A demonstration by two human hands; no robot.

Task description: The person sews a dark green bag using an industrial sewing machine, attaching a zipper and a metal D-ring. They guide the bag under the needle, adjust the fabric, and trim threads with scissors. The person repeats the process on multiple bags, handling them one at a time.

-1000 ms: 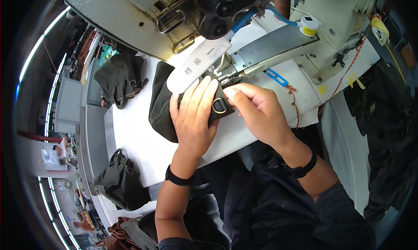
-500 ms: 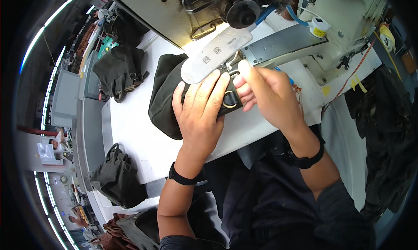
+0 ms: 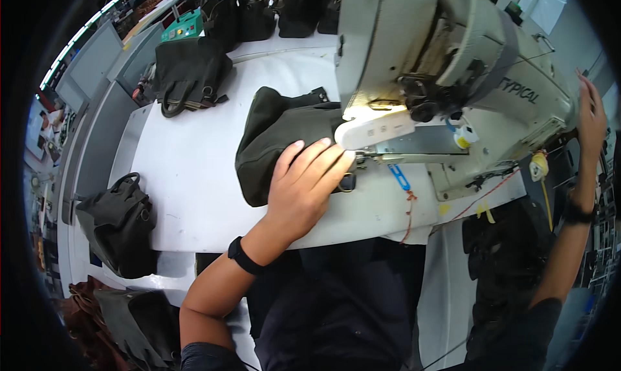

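Left of the pale, hard-cased sewing machine [image 3: 475,47], a soft, matte, dark olive bag [image 3: 284,135] lies on the smooth white table [image 3: 194,196], reaching the machine's rounded white plate [image 3: 369,133]. The left hand [image 3: 304,190] rests flat over the bag, fingers extended. At the machine's right end, the right hand [image 3: 591,115] is raised, fingers straightened; whether it touches the casing cannot be told.

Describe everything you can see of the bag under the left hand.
The dark olive bag looks like soft fabric, seamed, with a short strap at its far edge and a metal-looking ring near its right end. It lies slumped on the white table, right end at the sewing machine. The left hand rests spread on it, hiding part.
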